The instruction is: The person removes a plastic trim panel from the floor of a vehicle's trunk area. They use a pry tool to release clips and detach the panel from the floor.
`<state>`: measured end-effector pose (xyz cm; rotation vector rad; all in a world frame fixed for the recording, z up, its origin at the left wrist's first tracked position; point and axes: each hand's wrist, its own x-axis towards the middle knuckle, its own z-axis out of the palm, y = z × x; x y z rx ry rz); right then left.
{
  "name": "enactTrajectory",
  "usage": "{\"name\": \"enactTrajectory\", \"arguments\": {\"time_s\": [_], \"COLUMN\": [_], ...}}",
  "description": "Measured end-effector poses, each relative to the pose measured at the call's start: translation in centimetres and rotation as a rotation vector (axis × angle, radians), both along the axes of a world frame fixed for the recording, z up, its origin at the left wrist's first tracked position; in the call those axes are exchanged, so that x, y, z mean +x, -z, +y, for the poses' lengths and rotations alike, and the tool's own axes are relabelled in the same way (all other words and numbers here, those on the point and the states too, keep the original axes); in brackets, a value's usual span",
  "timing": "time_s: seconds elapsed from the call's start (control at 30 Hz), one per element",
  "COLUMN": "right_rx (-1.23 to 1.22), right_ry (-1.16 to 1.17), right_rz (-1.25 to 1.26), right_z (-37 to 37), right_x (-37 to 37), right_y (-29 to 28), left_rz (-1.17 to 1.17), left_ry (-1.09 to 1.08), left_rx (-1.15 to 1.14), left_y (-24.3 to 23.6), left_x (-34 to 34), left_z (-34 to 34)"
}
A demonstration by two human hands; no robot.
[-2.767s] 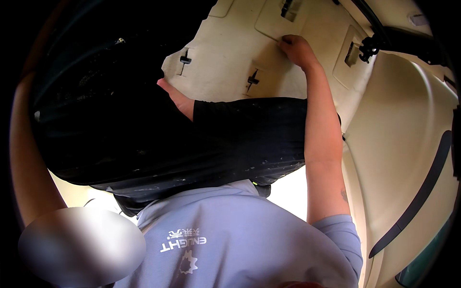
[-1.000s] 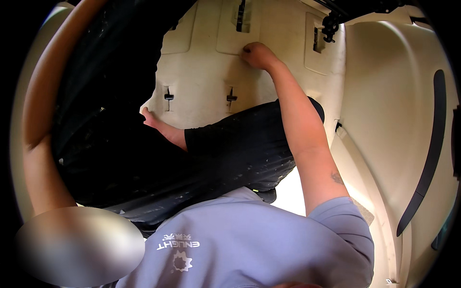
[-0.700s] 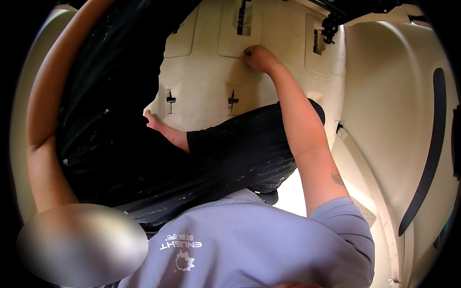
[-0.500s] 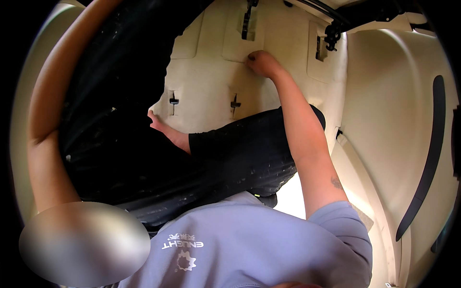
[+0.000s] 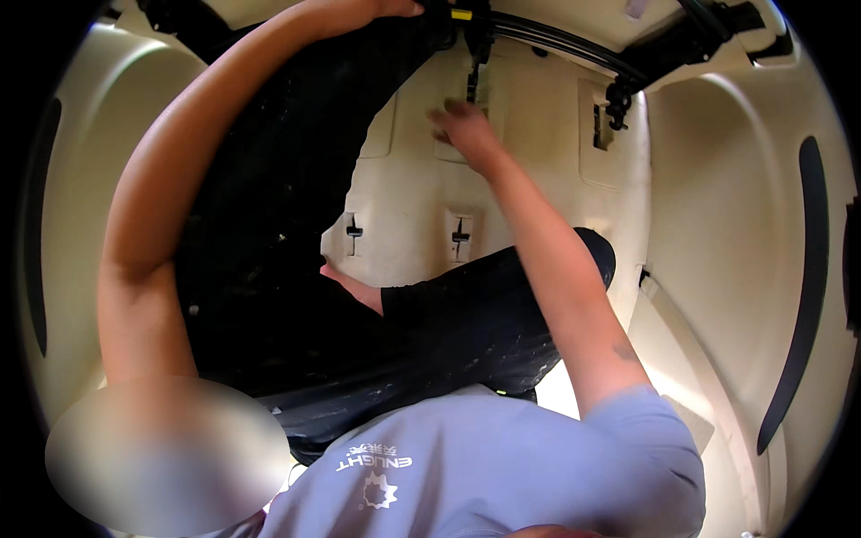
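Holding its fingers loosely parted and a little bent, the right hand (image 5: 466,133) pinched nothing that could be made out, though blur hid whether the fingertips touched the cream lining (image 5: 404,215) beneath them. The left hand (image 5: 363,9), up and to the left of those fingers, lay along the raised leg of the black trousers (image 5: 287,224); the frame edge cut it off, so whether its fingers gripped or merely rested could not be told.

The lining already lay spread around and below the right fingers, its cutouts open around dark hardware. Just above them stood an upright black fitting (image 5: 472,85) in its slot; toward the body from them, two small cross-shaped fittings (image 5: 460,235) showed in theirs. No loose piece was visible by the fingers, and how firmly the lining was seated could not be judged.

It looked moulded and faintly scuffed, with raised panels around some slots. Beyond the fingers ran a black bar (image 5: 565,47), and to their right hung a black bracket (image 5: 617,103). A curved cream wall (image 5: 717,224) with a dark strip (image 5: 798,314) rose farther right, matched by another far left. A bare foot (image 5: 354,287) showed nearer the body than the fingers.
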<state>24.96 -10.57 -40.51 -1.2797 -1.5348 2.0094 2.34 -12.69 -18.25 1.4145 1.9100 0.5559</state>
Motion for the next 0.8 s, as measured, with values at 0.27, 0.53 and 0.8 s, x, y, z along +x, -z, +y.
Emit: {"name": "enactTrajectory", "arguments": {"time_s": [0.27, 0.53, 0.8], "right_rx": [-0.433, -0.384, -0.316], "right_ry": [0.497, 0.425, 0.41], "right_rz": [1.247, 1.447, 1.33], "right_z": [5.3, 6.9, 5.7], "right_x": [-12.4, -14.5, -13.4], "right_y": [-2.4, -2.4, -4.9], "left_rz": [0.584, 0.603, 0.619], "left_ry": [0.066, 0.127, 0.31], "left_rx": [0.124, 0.121, 0.228], "left_y": [2.1, 0.8, 3.0], "left_x": [1.2, 1.6, 0.2], "left_z": [1.1, 1.4, 3.3]}}
